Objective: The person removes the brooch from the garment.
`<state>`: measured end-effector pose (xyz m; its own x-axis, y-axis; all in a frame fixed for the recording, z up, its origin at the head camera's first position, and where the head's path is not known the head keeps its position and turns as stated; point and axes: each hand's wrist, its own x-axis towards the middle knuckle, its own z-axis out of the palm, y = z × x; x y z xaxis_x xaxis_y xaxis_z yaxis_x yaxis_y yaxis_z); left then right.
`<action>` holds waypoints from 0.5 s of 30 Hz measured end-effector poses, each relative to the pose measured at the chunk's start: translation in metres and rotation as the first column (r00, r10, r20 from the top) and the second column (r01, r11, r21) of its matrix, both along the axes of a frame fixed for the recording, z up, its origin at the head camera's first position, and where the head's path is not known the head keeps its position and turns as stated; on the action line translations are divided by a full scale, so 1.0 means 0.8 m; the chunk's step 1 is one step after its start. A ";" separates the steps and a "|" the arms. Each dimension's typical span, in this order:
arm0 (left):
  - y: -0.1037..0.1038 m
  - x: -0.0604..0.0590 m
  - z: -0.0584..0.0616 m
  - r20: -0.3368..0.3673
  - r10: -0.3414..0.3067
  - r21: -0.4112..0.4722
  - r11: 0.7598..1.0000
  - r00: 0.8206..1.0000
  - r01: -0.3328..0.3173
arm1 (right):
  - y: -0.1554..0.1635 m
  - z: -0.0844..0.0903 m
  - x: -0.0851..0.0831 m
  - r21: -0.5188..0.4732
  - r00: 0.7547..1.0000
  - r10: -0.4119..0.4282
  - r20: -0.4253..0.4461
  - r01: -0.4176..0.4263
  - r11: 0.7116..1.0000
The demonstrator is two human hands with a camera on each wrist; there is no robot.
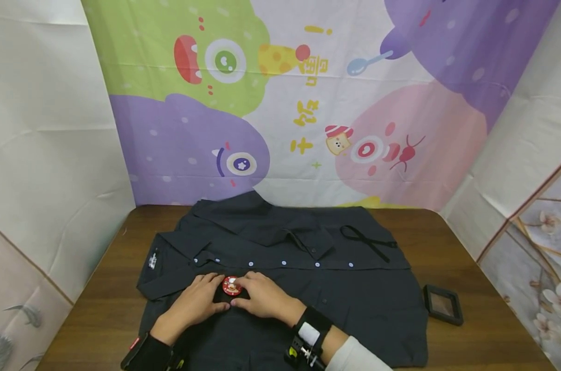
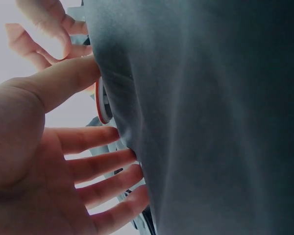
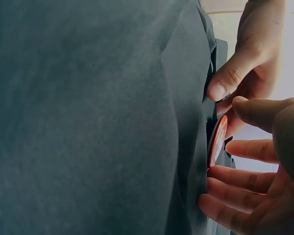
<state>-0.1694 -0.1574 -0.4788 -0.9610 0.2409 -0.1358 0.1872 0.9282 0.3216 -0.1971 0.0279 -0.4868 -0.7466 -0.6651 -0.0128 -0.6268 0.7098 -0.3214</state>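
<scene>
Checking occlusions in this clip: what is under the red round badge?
The red badge lies on the dark shirt, between the left hand and right hand. Its pin and the fabric directly beneath are covered. The shirt lies on the wooden table.

dark grey shirt (image 1: 355, 299), red badge (image 1: 231, 286).

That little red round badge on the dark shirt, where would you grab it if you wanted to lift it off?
Probably by its thin rim, pinched from opposite sides. The badge is a flat disc lying face up on the shirt, so the face offers no grip. The left hand and right hand already flank it, fingertips at its edge. Come from above, thumb and forefinger across the disc.
</scene>
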 end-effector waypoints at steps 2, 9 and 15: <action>0.000 0.000 -0.001 -0.001 0.003 -0.006 1.000 1.000 -0.003 | 0.000 -0.001 -0.001 0.003 1.000 -0.001 -0.002 0.001 1.000; 0.001 0.000 -0.001 0.017 0.014 -0.011 1.000 1.000 -0.013 | -0.001 -0.004 -0.003 0.019 1.000 -0.006 -0.001 0.006 1.000; 0.000 0.000 -0.002 0.005 0.014 0.001 1.000 1.000 -0.014 | -0.003 -0.002 -0.003 0.030 1.000 -0.006 -0.006 0.007 1.000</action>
<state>-0.1694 -0.1577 -0.4806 -0.9637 0.2273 -0.1404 0.1724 0.9305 0.3233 -0.1996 0.0254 -0.4886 -0.7511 -0.6596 -0.0280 -0.6241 0.7232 -0.2959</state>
